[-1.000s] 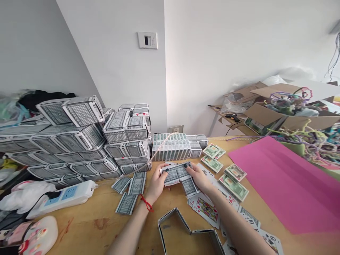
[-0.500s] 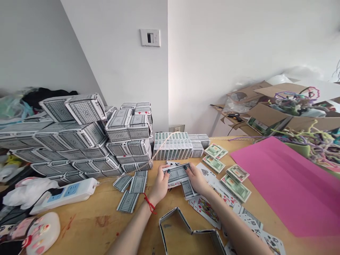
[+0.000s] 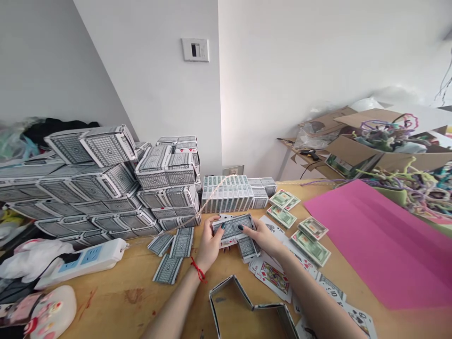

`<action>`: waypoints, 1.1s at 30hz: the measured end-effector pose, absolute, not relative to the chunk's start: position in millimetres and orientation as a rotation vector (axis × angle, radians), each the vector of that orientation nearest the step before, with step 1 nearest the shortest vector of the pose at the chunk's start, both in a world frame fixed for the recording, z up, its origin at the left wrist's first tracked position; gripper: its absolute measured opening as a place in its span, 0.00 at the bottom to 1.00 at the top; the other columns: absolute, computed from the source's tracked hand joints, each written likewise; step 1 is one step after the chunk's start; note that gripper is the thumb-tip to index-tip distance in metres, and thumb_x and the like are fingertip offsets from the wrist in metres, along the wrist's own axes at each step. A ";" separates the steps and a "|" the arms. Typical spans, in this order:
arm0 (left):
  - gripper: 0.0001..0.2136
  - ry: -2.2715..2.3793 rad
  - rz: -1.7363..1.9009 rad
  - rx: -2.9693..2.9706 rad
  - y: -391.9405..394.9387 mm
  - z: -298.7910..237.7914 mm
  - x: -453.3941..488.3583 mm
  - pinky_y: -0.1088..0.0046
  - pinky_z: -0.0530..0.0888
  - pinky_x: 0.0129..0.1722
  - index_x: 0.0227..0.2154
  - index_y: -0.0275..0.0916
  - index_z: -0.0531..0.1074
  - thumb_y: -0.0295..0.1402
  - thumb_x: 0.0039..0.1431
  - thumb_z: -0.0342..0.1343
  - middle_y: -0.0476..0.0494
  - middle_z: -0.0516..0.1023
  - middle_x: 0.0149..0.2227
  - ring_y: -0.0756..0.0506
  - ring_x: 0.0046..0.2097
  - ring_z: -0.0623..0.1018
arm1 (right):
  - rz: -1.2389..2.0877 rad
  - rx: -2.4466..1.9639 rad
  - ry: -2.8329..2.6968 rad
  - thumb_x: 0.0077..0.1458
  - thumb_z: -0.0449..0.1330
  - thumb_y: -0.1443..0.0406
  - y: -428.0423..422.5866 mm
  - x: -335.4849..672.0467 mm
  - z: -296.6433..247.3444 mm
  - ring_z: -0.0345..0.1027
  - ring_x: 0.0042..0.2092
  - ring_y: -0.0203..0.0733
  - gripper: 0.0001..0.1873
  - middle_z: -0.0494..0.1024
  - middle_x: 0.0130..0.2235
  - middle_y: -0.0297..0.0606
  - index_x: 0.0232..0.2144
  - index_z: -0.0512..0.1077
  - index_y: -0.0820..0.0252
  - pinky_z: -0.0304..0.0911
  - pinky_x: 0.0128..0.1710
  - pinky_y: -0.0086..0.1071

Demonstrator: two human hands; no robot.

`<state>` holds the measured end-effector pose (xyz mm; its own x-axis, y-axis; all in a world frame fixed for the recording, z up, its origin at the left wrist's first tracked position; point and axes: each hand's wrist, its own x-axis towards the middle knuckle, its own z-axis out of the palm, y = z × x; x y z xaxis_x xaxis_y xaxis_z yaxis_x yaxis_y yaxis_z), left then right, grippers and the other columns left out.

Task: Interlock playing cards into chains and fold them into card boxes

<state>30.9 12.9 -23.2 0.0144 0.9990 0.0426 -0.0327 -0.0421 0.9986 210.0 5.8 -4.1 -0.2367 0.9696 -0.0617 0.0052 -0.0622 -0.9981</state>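
A piece made of playing cards (image 3: 231, 227), grey patterned backs up, is held level between my two hands. My left hand (image 3: 211, 242) grips its left end, thumb on top and fingers underneath. Around the right end closes my right hand (image 3: 265, 238), its thumb pressed on the upper face. Just below it a face-down card stack (image 3: 247, 248) lies by my right fingers. Loose face-up cards (image 3: 273, 278) spread beneath my right forearm. Nearer me stands an open, angled frame of folded cards (image 3: 231, 282). Several face-down cards (image 3: 181, 246) lie left of my left hand.
Stacked card-built blocks (image 3: 106, 146) fill the back left, beside a row of card boxes (image 3: 228, 193). A power strip (image 3: 88, 259) lies at left. Green card packs (image 3: 312, 247) and a pink sheet (image 3: 370, 245) are at right, with a yarn-filled cardboard box (image 3: 370, 157) behind.
My right thumb has slid inward and left along the top of the card piece. The whole view has shifted slightly; both hands still hold the piece.
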 end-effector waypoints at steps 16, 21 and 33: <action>0.16 1.106 1.067 1.269 13.4 -24.5 25.4 0.62 0.67 0.49 0.42 0.35 0.70 0.37 0.51 0.54 0.39 0.76 0.44 0.40 0.48 0.73 | 1.203 -1.190 -1.470 0.49 0.56 0.63 6.2 196.9 -8.5 0.68 0.41 0.46 0.09 0.76 0.37 0.38 0.35 0.68 0.58 0.63 0.43 0.38; 0.13 1.159 1.071 1.316 12.2 -16.7 24.8 0.63 0.70 0.44 0.38 0.34 0.72 0.34 0.48 0.56 0.40 0.78 0.40 0.40 0.43 0.75 | 1.174 -1.130 -1.543 0.51 0.55 0.63 6.9 196.6 -11.3 0.68 0.41 0.46 0.10 0.75 0.39 0.39 0.37 0.67 0.59 0.63 0.44 0.39; 0.17 0.992 1.342 0.886 15.5 -20.4 29.6 0.67 0.73 0.40 0.41 0.36 0.71 0.37 0.47 0.58 0.41 0.76 0.44 0.41 0.43 0.76 | 1.646 -0.914 -1.148 0.45 0.63 0.60 5.9 217.8 -7.8 0.71 0.38 0.44 0.23 0.74 0.39 0.37 0.45 0.64 0.54 0.66 0.37 0.38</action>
<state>29.6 15.5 -20.4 -0.0245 0.9978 -0.0616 -0.3513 0.0491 0.9350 217.8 5.9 -7.8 -0.3190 0.9449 -0.0734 -0.2575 -0.1610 -0.9528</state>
